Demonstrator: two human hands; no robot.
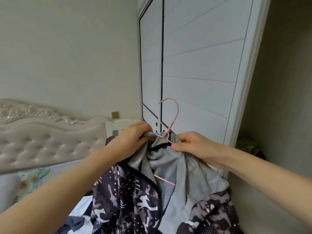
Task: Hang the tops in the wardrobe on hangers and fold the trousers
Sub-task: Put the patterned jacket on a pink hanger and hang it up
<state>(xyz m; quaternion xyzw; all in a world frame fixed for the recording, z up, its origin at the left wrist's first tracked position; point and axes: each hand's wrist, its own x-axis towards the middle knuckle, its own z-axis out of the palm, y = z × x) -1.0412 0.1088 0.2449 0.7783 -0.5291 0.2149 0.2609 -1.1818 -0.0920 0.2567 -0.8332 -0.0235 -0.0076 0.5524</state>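
As the person faced the wardrobe (202, 65), I counted one top (135, 200), one hanger (175, 115) and two hands at work. The left hand (133, 137), at nine o'clock from the hanger's neck, had its fingers curled tight round the bunched grey collar. The right hand (190, 144), at three o'clock, pinched fabric over the thin pink wire shoulder. The top drooped at six o'clock, with a dark camouflage print outside and a plain grey lining, limp and creased. The hook curved free at twelve o'clock before two white panelled doors. A tufted headboard (42, 137) stood at nine o'clock.
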